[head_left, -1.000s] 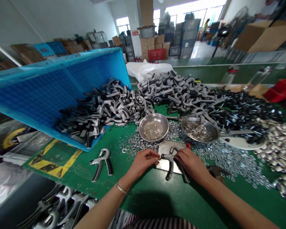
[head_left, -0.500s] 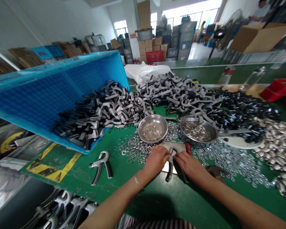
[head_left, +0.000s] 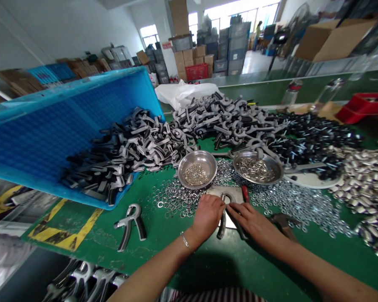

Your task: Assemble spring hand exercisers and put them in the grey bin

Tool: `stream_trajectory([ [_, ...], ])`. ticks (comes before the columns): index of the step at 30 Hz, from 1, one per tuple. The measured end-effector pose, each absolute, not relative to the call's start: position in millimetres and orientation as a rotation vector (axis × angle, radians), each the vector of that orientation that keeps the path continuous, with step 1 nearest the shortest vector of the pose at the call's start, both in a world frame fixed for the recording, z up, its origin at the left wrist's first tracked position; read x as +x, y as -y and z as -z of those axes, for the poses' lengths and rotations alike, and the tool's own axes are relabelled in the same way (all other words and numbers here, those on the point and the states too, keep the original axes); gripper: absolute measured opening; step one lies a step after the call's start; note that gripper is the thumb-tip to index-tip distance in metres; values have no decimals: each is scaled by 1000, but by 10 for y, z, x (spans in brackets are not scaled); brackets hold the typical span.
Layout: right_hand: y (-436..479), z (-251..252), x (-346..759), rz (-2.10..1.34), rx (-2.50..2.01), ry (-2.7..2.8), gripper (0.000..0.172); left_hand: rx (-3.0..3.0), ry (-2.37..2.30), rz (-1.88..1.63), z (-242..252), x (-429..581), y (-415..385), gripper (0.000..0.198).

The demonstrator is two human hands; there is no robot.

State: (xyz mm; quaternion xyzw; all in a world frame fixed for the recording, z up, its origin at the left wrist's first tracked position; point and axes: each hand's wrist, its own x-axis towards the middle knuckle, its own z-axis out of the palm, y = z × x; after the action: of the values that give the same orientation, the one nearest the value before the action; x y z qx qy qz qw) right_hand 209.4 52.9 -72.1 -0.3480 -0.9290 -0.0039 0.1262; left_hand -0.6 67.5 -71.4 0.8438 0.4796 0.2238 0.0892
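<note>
My left hand (head_left: 207, 216) and my right hand (head_left: 252, 222) both grip a grey and black adjustable hand grip exerciser (head_left: 222, 224) on a steel plate (head_left: 233, 194). Its spring end is partly hidden under my fingers, and one black handle runs down between my hands. A red-handled tool (head_left: 245, 193) lies just beyond my right fingers. Beyond the plate stand a steel bowl of small rings (head_left: 196, 170) and a steel bowl of metal pins (head_left: 257, 167). Loose steel washers (head_left: 176, 200) surround the plate. A second hand grip exerciser (head_left: 129, 226) lies left of my left hand.
A tilted blue plastic crate (head_left: 50, 134) spills grey and black handles into a large pile (head_left: 227, 119). Black parts (head_left: 315, 138) and silver sleeves (head_left: 362, 184) lie to the right. A bin of grippers (head_left: 85, 281) sits below the green bench's near edge (head_left: 82, 262).
My hands have closed in around the exerciser, and it has turned so its handles point toward me. The view has shifted slightly, with the scene sitting higher and further left.
</note>
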Motion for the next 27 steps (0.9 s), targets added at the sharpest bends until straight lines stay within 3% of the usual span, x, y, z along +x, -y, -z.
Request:
stream_trajectory([
  [7, -502, 723, 2091, -32, -1060, 2701, 56, 2690, -1402, -497, 641, 9, -691, 22],
  [12, -510, 784, 2203, -254, -1061, 2606, 59, 2905, -1301, -348, 627, 13, -701, 21],
  [15, -402, 781, 2422, -370, -1193, 2421, 52, 2979, -1244, -356, 702, -51, -619, 28],
  [19, -7, 805, 2850, -268, -1460, 2235, 39, 3008, -1236, -378, 845, -174, -463, 42],
  [23, 531, 985, 3220, -163, -1759, 2094, 48, 2904, -1297, -370, 861, -207, -399, 47],
  [27, 819, 1097, 3344, -619, -1977, 1744, 55, 2776, -1361, -377, 758, -146, -441, 39],
])
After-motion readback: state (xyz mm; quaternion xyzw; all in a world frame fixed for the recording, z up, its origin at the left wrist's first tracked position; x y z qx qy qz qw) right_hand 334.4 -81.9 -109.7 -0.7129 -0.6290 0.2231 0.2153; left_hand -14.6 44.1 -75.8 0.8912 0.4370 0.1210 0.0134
